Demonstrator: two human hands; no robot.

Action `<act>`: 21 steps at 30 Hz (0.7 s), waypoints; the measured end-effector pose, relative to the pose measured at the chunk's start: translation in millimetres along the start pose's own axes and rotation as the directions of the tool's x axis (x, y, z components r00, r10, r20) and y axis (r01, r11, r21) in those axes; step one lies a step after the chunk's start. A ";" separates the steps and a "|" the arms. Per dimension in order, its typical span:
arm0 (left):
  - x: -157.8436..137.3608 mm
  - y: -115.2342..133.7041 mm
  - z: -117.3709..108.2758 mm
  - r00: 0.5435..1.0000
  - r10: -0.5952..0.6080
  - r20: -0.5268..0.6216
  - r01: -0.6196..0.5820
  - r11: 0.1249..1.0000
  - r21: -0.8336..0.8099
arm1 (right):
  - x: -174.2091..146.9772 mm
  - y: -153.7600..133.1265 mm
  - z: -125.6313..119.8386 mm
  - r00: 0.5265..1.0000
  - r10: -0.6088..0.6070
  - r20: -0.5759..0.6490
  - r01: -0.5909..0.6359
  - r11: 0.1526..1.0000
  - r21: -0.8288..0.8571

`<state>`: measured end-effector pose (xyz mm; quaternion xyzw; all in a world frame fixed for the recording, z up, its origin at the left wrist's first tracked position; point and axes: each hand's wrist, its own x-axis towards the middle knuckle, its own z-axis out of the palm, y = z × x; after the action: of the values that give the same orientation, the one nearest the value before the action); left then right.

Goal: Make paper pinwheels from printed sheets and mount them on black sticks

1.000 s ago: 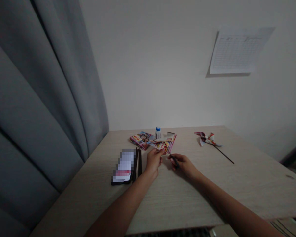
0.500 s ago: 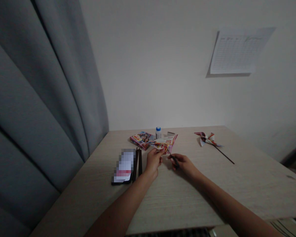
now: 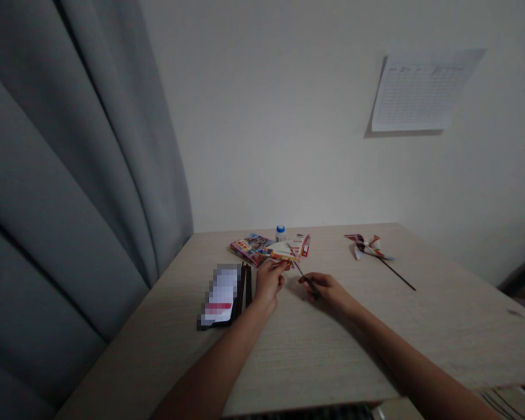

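Note:
My left hand (image 3: 269, 283) is closed on a piece of printed, colourful paper (image 3: 284, 251), which is held up over the table with its cut edges fanned out. My right hand (image 3: 326, 287) grips a pair of scissors (image 3: 310, 282) by dark handles. The blades point up and left and meet the paper near my left fingertips; whether they are apart is too small to make out. Just behind the paper stands a glue bottle (image 3: 280, 234) with a blue cap, its lower part hidden. Printed booklets (image 3: 250, 245) lie to the left of it.
A phone (image 3: 221, 294) with a blurred screen lies left of my left forearm, beside dark sticks (image 3: 248, 283). A paper pinwheel (image 3: 367, 246) on a dark stick rests at the right of the wooden table (image 3: 420, 338). A grey curtain (image 3: 91, 146) hangs at the left.
The paper has tilted down and shifted slightly left with my left hand, showing more of its pale side. The scissors remain against it, turned a little.

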<state>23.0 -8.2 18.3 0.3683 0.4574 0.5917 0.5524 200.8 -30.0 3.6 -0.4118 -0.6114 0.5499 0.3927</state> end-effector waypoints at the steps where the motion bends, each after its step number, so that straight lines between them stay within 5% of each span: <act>1: 0.7 1.1 -0.6 1.000 0.000 -0.009 0.000 1.000 -0.002 | -0.7 -2.5 -2.2 1.000 0.001 0.002 -0.001 1.000 -0.014; 15: 9.7 14.8 -16.6 0.996 0.018 -0.083 -0.005 0.989 0.149 | -2.7 -13.4 -36.6 1.000 -0.007 0.000 0.007 0.979 -0.203; 18: 11.9 19.6 -19.9 0.998 -0.016 -0.056 0.027 0.981 0.192 | -0.4 -9.3 -44.7 0.983 -0.119 -0.137 0.052 0.908 -0.417; 21: 12.9 24.9 -21.6 0.997 -0.079 -0.003 0.077 0.969 0.234 | 2.9 -2.1 -51.4 0.903 -0.295 -0.312 0.019 0.754 -0.657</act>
<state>-6.8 2.4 34.3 0.4143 0.5363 0.5103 0.5294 247.6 -9.5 10.2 -0.5690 -0.7020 0.1776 0.3897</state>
